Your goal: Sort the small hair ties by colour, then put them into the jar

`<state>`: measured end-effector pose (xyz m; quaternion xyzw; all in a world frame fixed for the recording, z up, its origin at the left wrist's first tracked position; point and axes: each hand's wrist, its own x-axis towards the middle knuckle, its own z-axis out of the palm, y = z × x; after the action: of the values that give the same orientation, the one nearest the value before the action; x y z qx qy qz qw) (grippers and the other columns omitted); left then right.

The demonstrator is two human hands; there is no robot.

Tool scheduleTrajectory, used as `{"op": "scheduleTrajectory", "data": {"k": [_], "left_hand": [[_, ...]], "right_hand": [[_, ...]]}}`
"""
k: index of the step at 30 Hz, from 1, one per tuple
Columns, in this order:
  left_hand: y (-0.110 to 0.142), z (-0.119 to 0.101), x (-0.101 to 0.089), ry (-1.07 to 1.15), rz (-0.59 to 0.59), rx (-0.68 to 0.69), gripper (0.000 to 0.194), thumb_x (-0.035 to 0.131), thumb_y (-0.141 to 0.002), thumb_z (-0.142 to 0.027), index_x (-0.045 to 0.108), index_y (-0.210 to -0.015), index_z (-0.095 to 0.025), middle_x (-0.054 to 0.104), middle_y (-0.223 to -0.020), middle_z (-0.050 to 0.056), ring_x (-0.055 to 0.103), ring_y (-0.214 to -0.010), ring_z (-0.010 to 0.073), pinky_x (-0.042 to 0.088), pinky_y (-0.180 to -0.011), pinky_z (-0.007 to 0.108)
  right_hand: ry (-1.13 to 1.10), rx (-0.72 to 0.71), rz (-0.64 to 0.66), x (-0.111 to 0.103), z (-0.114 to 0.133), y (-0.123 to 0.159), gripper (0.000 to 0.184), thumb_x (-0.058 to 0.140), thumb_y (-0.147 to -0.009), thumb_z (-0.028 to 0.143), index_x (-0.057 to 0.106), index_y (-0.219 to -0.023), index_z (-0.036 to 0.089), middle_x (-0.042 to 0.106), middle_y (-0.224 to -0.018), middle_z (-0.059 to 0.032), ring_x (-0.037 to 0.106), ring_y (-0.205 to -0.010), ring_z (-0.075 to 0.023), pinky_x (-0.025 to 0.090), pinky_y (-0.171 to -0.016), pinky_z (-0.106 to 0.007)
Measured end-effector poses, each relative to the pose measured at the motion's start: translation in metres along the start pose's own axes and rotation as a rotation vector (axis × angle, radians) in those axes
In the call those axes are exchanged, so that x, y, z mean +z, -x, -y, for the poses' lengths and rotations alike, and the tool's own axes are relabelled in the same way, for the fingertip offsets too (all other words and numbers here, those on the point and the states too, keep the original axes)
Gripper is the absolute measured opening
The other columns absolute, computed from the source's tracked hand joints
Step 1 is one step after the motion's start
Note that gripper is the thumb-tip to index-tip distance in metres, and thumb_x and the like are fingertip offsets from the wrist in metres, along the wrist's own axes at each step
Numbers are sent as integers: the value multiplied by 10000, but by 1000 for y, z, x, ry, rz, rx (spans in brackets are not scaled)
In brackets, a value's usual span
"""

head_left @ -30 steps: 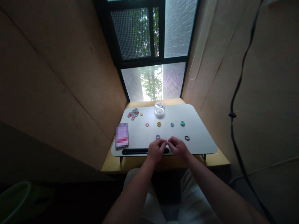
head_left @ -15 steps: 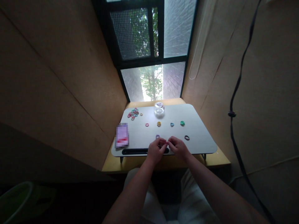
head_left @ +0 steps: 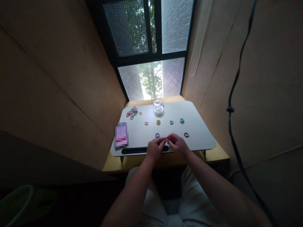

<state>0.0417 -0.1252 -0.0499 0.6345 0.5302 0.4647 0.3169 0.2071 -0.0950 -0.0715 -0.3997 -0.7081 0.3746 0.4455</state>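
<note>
Pinkish item (head_left: pixel 167 139), too small to make out, is pinched by left hand (head_left: pixel 155 148) and right hand (head_left: pixel 178 145) at six o'clock on the white table (head_left: pixel 199 135). From them, a purple packet (head_left: pixel 121 133) lies at nine o'clock, its face blurred past reading.

Pink piece (head_left: pixel 167 139): tiny, possibly a band, mostly hidden
Hold: pinched between left hand (head_left: pixel 155 148) and right hand (head_left: pixel 178 145)
Tabletop (head_left: pixel 200 138): piece near the front edge's middle
</note>
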Motion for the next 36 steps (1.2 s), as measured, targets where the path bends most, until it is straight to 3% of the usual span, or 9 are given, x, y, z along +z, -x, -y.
{"op": "scheduleTrajectory", "data": {"k": [6, 18, 26, 36], "left_hand": [[-1, 2, 0, -28, -4, -20, 207, 658, -859, -313, 770, -1006, -222, 780, -946, 43, 716, -839, 185, 550, -798, 306], [0, 7, 3, -64, -48, -33, 216, 679, -835, -360, 735, -960, -193, 739, -804, 26, 670, -705, 150, 510, -676, 257], [2, 5, 1, -11, 1, -22, 208, 650, -859, -382, 710, -872, -184, 709, -744, 9, 627, -662, 134, 465, -632, 241], [2, 10, 1, 95, -10, -61, 223, 674, -839, -396, 698, -879, -178, 730, -774, 27, 677, -701, 153, 503, -662, 254]], "right_hand": [[32, 29, 4, 0, -1, -1, 124, 586, -849, 322, 613, -876, 204, 658, -746, -11, 584, -650, -146, 470, -614, -258], [41, 13, -11, -2, 8, -2, 108, 586, -841, 295, 606, -803, 196, 612, -691, 4, 547, -624, -138, 440, -593, -257], [-12, 73, -38, -1, 8, -1, 114, 590, -845, 287, 566, -775, 200, 605, -642, 16, 534, -561, -132, 406, -522, -244], [-77, 73, -10, -2, 7, -1, 95, 598, -835, 281, 590, -805, 191, 635, -684, 6, 553, -562, -126, 428, -535, -245]]}}
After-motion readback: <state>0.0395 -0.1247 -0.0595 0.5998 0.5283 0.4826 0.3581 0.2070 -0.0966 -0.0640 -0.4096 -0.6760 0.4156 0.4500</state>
